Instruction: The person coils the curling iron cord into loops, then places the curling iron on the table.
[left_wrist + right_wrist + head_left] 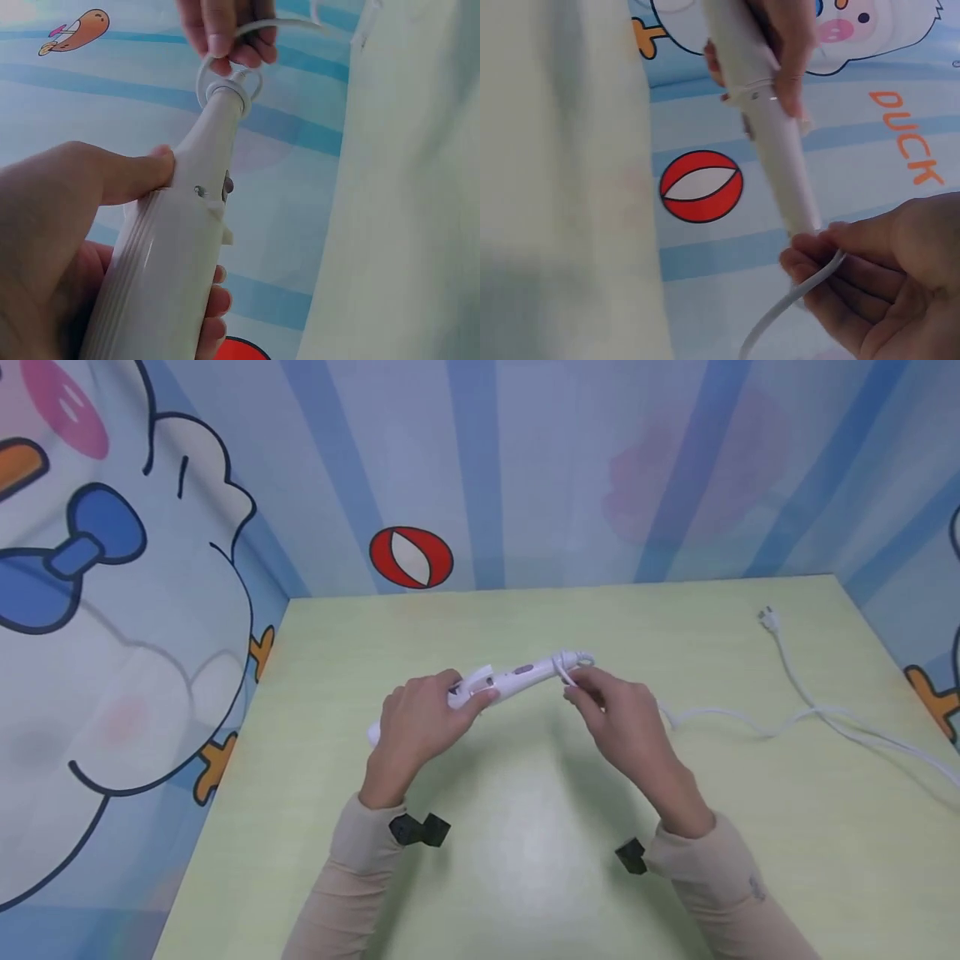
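A white curling iron (536, 673) is held slanted above the table, its slim handle end to the right. My left hand (422, 720) grips its thicker body, the thumb lying along it near the hinge. Around the handle end runs a loop of white cord (286, 23), seen clearly in the left wrist view. My right hand (628, 725) pinches this cord between thumb and fingers, close beside the handle end, as the right wrist view also shows. Part of the body is hidden under the left hand.
The cord's free length (738, 716) trails over the right side of the pale green table (510, 877) and crosses itself. Its white plug (768, 619) lies toward the back right. A cartoon-printed wall (555, 468) borders the table's far edge.
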Demonstrator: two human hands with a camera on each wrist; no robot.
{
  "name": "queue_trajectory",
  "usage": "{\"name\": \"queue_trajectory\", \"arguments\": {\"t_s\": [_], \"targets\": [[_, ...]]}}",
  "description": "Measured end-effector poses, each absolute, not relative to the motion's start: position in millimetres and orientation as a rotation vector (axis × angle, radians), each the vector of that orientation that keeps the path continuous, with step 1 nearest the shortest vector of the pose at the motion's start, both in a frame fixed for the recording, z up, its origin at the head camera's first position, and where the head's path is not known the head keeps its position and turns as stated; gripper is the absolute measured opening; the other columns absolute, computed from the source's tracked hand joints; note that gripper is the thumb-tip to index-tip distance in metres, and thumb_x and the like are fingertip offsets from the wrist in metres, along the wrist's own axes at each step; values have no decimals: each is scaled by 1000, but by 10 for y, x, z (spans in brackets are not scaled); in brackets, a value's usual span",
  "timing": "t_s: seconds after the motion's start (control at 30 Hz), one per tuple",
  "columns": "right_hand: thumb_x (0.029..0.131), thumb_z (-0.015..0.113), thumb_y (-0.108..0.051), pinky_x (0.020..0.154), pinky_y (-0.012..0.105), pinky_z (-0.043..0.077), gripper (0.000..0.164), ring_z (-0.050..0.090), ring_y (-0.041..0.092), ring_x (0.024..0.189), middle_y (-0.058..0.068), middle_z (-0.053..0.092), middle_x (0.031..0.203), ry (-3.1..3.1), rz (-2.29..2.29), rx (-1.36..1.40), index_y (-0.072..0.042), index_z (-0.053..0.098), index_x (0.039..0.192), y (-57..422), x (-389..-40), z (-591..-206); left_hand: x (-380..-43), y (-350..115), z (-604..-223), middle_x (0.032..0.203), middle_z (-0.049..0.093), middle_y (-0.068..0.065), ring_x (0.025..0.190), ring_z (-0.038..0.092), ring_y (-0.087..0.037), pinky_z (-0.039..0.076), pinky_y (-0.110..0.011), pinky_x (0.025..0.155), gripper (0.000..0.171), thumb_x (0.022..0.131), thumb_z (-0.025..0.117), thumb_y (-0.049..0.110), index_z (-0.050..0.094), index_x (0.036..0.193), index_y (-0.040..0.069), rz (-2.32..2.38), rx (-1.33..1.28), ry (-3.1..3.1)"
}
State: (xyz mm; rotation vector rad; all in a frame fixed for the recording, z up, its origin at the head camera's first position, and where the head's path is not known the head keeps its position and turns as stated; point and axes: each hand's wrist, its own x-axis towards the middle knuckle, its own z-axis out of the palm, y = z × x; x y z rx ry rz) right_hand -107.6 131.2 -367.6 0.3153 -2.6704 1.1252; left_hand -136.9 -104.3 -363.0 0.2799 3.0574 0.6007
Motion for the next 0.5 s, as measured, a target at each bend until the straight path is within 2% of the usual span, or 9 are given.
{"name": "queue_trajectory", "arguments": {"t_s": [0.1, 0.23, 0.43, 0.5], "targets": [[90, 60, -19, 46, 25, 36, 23, 52, 12, 57, 5, 71, 90, -2595, 1169, 328, -7, 66, 109, 1337, -1087, -3804, -1382, -1043, -3587, 65, 55, 2, 55, 50, -16, 37, -30, 49, 51, 83, 48, 63, 61, 93, 15, 623, 286, 3055], [90, 60, -19, 42, 23, 32, 20, 43, 10, 49, 5, 71, 88, -2518, 1187, 366, -8, 69, 104, 1357, -1122, -3959, -1397, -1050, -3541, 66, 56, 2, 56, 51, -16, 38, -30, 49, 51, 83, 48, 63, 62, 92, 15, 655, 314, 3021], [89, 61, -16, 44, 23, 29, 16, 30, 11, 46, 5, 71, 93, -2469, 1223, 446, -9, 71, 100, 1404, -1190, -4128, -1416, -1054, -3468, 70, 59, 1, 59, 53, -17, 40, -31, 51, 51, 83, 49, 62, 63, 94, 14, 699, 344, 2968], [89, 61, -15, 48, 23, 33, 17, 38, 10, 50, 5, 70, 95, -2444, 1252, 479, -8, 71, 101, 1423, -1222, -4186, -1422, -1049, -3446, 73, 60, 1, 61, 54, -17, 41, -31, 53, 51, 84, 49, 62, 63, 96, 14, 707, 355, 2950]]}}
